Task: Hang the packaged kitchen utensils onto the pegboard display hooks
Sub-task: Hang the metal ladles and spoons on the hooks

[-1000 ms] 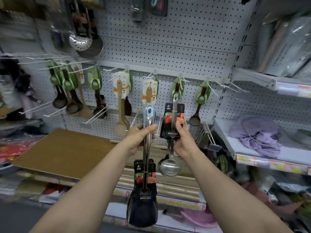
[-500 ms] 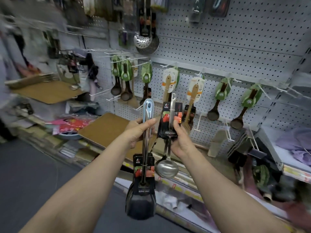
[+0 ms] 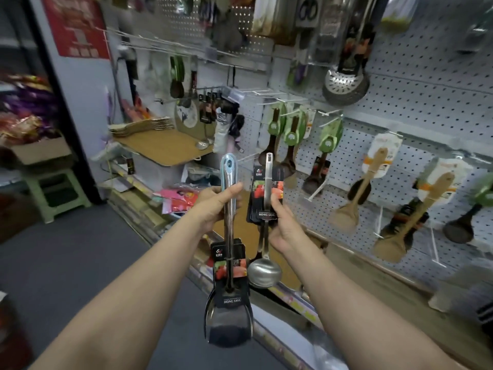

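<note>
Hands sit in the middle of the frame, each holding one packaged tool up in front of the pegboard. The left hand grips the shiny handle of a spatula, whose dark blade and black card hang low, near the bottom middle. The right hand pinches the black card of a ladle, with the thumb on the card's front; its round steel bowl hangs just beside the spatula's card. At the right of the frame, wooden spatulas and dark spoons on green cards hang from white hooks, filling much of the board there. A big strainer hangs at the upper right. At the middle left, a brown shelf board sticks out, and a green stool stands on the grey floor.
</note>
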`<act>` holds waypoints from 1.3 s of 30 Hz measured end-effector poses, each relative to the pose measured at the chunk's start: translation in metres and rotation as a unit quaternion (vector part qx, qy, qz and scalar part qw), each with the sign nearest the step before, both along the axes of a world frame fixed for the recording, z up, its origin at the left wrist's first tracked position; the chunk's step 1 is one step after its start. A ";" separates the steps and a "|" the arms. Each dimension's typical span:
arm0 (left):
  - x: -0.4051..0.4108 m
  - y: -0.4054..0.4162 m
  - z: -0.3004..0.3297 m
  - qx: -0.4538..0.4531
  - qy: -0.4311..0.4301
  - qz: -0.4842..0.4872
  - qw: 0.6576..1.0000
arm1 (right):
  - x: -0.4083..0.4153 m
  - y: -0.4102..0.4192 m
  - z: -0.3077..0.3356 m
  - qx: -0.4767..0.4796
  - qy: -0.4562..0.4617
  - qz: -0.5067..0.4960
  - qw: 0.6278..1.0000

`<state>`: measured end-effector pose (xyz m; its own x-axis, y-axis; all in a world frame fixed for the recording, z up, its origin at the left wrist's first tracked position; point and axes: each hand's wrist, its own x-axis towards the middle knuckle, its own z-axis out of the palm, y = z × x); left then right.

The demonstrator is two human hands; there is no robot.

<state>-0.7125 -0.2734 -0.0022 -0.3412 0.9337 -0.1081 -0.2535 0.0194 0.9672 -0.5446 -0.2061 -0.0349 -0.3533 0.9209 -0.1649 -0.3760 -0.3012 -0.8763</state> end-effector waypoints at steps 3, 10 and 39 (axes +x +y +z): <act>-0.074 0.009 0.004 0.002 0.002 0.021 1.000 | -0.079 0.013 0.002 -0.011 0.007 0.012 1.000; -0.214 0.027 0.015 0.009 0.007 0.050 0.999 | -0.231 0.041 0.007 -0.029 0.053 0.061 0.996; -0.636 0.383 -0.024 -0.055 -0.002 0.066 0.996 | -0.655 0.378 -0.034 -0.106 -0.030 0.010 0.994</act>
